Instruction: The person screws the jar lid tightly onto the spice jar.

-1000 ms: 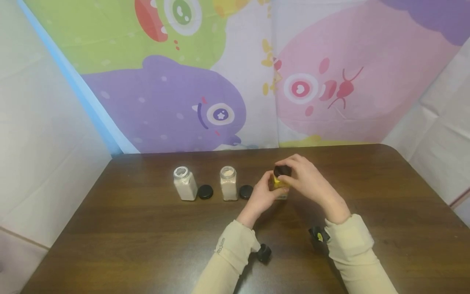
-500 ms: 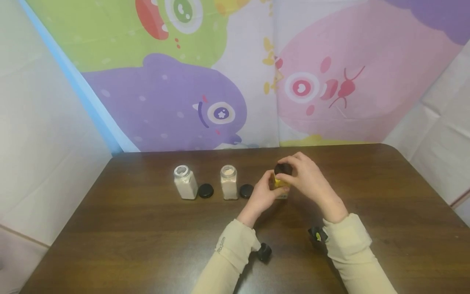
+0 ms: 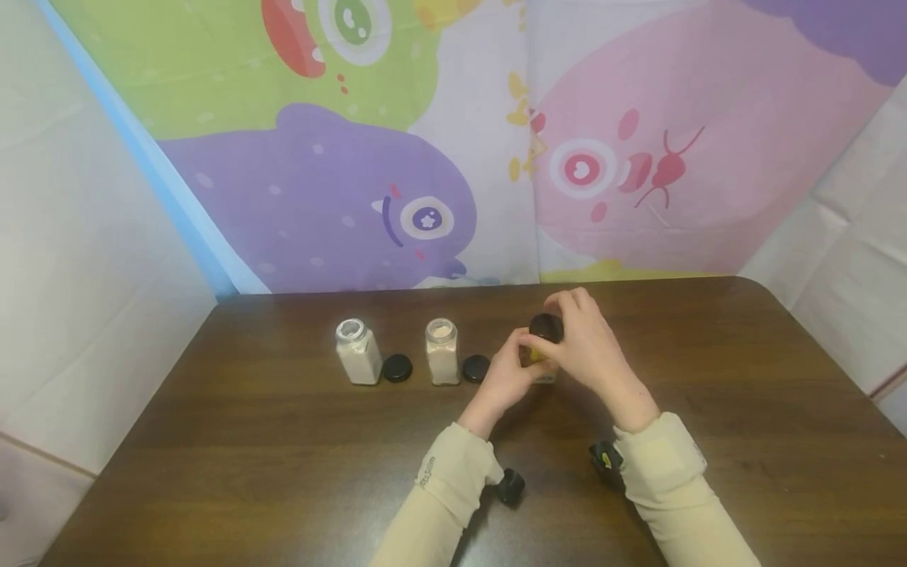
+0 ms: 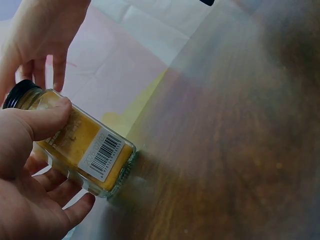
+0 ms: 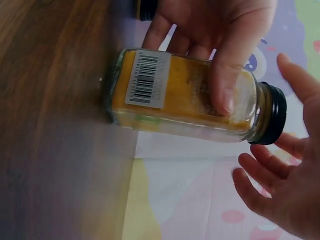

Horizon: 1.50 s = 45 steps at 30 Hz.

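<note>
My left hand [image 3: 505, 376] grips a square glass jar of yellow powder [image 4: 80, 137], thumb across one face and fingers behind it. The jar stands at the table's back right, its barcode label showing in both wrist views. A black screw lid [image 5: 273, 115] sits on its mouth. Around that lid my right hand [image 3: 584, 346] spreads its fingers; in the right wrist view the thumb stands apart from the lid and a fingertip is right at its edge. Left of the hands are an uncapped jar of cream powder [image 3: 442, 358] and an uncapped jar of white powder [image 3: 360, 358].
One loose black lid [image 3: 397, 368] lies beside the white powder jar, another black lid [image 3: 475, 368] beside the cream one. The brown wooden table [image 3: 283, 472] ends at a cartoon-print cloth [image 3: 340, 205] behind. Small black devices hang at both wrists.
My right hand has turned about the lid: its thumb has shifted left and its fingers have moved right and farther back, with the wrist slightly left. The left hand and jars stay put.
</note>
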### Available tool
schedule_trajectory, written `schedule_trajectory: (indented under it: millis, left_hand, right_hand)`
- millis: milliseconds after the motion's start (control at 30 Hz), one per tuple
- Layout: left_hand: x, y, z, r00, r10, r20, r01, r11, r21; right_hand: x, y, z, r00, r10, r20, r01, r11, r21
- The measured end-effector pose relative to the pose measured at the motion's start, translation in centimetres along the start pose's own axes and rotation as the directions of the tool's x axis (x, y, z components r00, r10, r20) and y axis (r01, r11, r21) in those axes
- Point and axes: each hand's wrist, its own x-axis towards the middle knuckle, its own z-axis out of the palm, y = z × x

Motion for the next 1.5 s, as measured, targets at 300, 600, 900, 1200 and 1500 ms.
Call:
schedule_trajectory:
  millis: [300, 600, 900, 1200, 1500]
  left_hand:
    - [-0.02, -0.05, 0.06, 0.999, 0.035, -0.009, -0.035, 0.999, -0.017]
    - [0.13, -0.29, 0.18, 1.000, 0.011, -0.005, -0.011, 0.999, -0.033]
    - [0.13, -0.25, 0.19, 1.000, 0.015, -0.008, -0.015, 1.000, -0.012]
    - [0.07, 0.03, 0.09, 0.999, 0.036, -0.008, -0.035, 0.999, 0.001]
    - [0.12, 0.00, 0.10, 1.000, 0.019, -0.009, -0.019, 1.000, -0.005]
  right_hand:
    - [-0.04, 0.37, -0.45, 0.974, -0.141, 0.176, 0.101, 0.971, 0.218]
    - [0.09, 0.11, -0.49, 0.963, -0.153, 0.221, 0.101, 0.967, 0.232]
    - [0.09, 0.10, -0.46, 0.966, -0.154, 0.207, 0.112, 0.973, 0.202]
    - [0.09, 0.15, -0.64, 0.966, -0.147, 0.213, 0.110, 0.978, 0.175]
    - [0.08, 0.14, -0.88, 0.967, -0.154, 0.201, 0.121, 0.978, 0.169]
